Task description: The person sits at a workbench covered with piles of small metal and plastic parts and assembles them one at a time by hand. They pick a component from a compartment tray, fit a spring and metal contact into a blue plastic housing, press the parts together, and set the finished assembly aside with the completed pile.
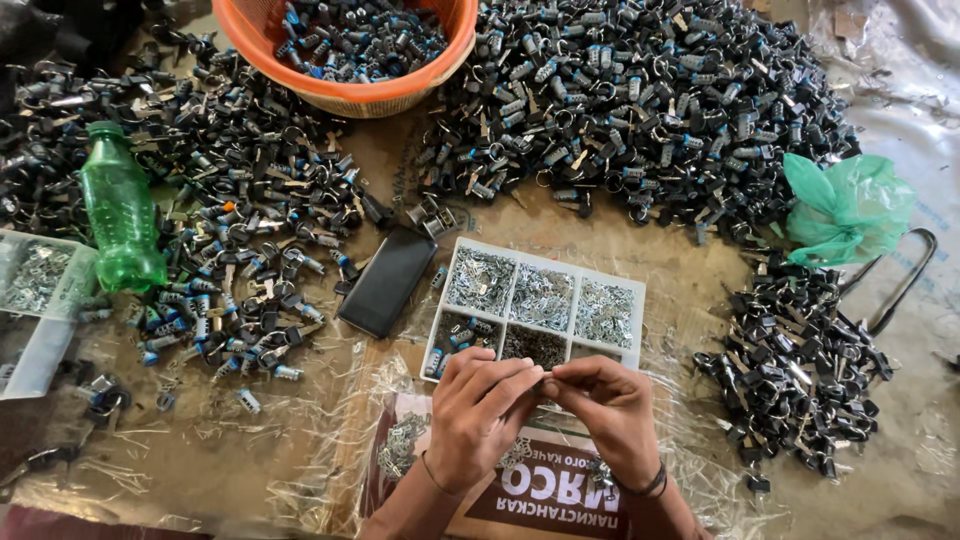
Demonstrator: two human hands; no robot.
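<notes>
Cluttered work surface heaped with small black lock parts, orange basket up top, green bottle and black phone off left. Down front, left hand and right hand meeting fingertip to fingertip, pinching something too tiny to identify. Just below the white compartment tray of metal bits.

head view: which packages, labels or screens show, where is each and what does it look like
Phone: left of the divided tray, flat black rectangle, screen dark.
Printed cardboard: under both hands at bottom centre, dark red-brown with white lettering.
Plastic bag: right side by the lock heap, crumpled, translucent green.
Bottle: left side, lying green plastic, no label visible.
</notes>
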